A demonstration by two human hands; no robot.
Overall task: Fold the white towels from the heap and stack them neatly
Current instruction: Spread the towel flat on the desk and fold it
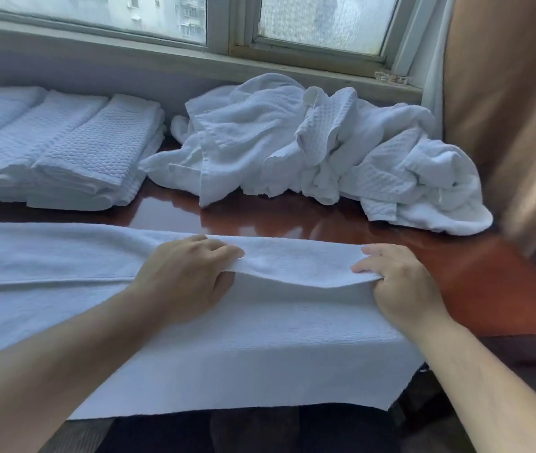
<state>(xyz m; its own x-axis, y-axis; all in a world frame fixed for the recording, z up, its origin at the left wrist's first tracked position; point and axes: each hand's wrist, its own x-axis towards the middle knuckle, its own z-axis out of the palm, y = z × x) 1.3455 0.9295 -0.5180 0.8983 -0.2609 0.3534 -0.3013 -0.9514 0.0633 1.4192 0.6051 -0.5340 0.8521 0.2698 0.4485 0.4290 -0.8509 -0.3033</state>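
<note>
A large white towel lies spread over the near side of the red-brown table, its front edge hanging off. Its far part is doubled over towards me. My left hand pinches that folded edge near the middle, thumb beneath and fingers on top. At the fold's right corner, my right hand grips the same edge. The heap of crumpled white towels sits at the back right. Stacks of folded white towels stand in a row at the back left.
A window and its sill run along behind the table. A tan curtain hangs at the right, close to the heap. A strip of bare table shows between the spread towel and the heap.
</note>
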